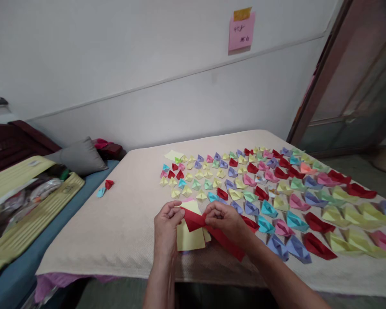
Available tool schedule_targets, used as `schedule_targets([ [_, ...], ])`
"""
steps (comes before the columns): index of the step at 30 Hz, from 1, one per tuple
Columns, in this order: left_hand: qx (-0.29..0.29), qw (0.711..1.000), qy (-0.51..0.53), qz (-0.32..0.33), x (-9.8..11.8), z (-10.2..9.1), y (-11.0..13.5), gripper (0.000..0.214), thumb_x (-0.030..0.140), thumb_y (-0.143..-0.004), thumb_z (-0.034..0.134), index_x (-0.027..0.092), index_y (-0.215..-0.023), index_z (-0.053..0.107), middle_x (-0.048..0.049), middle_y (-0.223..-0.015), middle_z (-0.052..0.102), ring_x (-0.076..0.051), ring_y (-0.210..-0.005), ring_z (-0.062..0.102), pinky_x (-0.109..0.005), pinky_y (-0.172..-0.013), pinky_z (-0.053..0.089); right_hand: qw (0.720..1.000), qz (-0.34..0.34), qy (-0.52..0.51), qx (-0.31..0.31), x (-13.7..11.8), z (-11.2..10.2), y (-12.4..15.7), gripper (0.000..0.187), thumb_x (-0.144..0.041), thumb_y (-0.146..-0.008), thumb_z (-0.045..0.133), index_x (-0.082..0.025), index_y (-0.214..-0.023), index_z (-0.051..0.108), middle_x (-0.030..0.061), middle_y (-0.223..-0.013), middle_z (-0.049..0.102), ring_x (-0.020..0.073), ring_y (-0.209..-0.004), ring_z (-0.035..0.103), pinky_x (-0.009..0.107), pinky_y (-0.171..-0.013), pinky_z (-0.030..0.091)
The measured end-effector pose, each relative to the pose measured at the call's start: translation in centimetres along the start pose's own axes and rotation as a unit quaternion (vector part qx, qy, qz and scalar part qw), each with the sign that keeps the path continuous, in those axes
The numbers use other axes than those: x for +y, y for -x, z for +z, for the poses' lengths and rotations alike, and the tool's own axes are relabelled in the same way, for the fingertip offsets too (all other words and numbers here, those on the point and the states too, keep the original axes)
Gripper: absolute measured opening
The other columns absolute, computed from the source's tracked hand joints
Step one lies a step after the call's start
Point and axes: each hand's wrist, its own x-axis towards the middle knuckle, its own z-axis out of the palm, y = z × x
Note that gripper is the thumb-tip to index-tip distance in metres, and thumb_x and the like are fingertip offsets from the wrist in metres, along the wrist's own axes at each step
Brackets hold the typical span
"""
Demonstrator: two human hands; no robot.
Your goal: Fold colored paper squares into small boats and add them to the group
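Observation:
Between my two hands is a piece of red paper (192, 219), partly folded, held above the table. My left hand (167, 219) pinches its left edge between thumb and fingers. My right hand (223, 218) grips its right end, fingers curled in. A longer red paper strip (227, 243) slants down beneath my right hand; whether it joins the held piece I cannot tell. Under the hands lies a stack of pale yellow paper sheets (190, 241). Close by, to the right, stand folded paper boats, such as a cyan one (266, 224) and a purple one (277, 246).
Rows of colourful paper boats cover the right side of the cream-covered table (128, 219). Two small folded pieces, red (109, 184) and light blue (101, 192), lie at its left. A bench with a grey cushion (79, 155) and an open yellow case (62, 195) stands further left.

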Motion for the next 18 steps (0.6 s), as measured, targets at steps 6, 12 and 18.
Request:
schedule_targets([
  [6,0.003,1.0,-0.006,0.023,-0.2,-0.1,-0.3,0.026,0.022,-0.063,0.072,0.016,-0.087,0.063,0.0059,-0.054,0.055,-0.005,-0.047,0.043,-0.017,-0.049,0.031,0.999,-0.033,0.017,0.01,0.7,-0.3,-0.2,0.012,-0.017,-0.069,0.066,-0.021,-0.076,0.058,-0.0039,-0.06,0.055,0.0113,-0.054,0.048,0.023,-0.051,0.035],
  [12,0.011,1.0,-0.014,0.025,-0.4,0.0,-0.2,0.025,0.024,-0.067,0.07,0.017,-0.09,0.062,0.0053,-0.06,0.057,-0.006,-0.05,0.049,-0.017,-0.051,0.036,0.993,-0.057,0.075,0.072,0.4,-0.3,-0.2,0.01,-0.013,-0.069,0.063,-0.021,-0.074,0.057,-0.0033,-0.063,0.054,0.0125,-0.059,0.049,0.024,-0.055,0.038],
  [18,0.01,0.997,-0.051,0.049,-0.5,0.1,-0.2,0.032,0.025,-0.072,0.065,0.019,-0.103,0.059,0.0004,-0.075,0.063,-0.011,-0.066,0.061,-0.02,-0.059,0.044,0.931,-0.204,0.274,0.129,-0.2,0.3,0.8,0.01,-0.015,-0.08,0.054,-0.023,-0.083,0.059,0.0024,-0.076,0.06,0.0187,-0.072,0.054,0.031,-0.068,0.04],
])
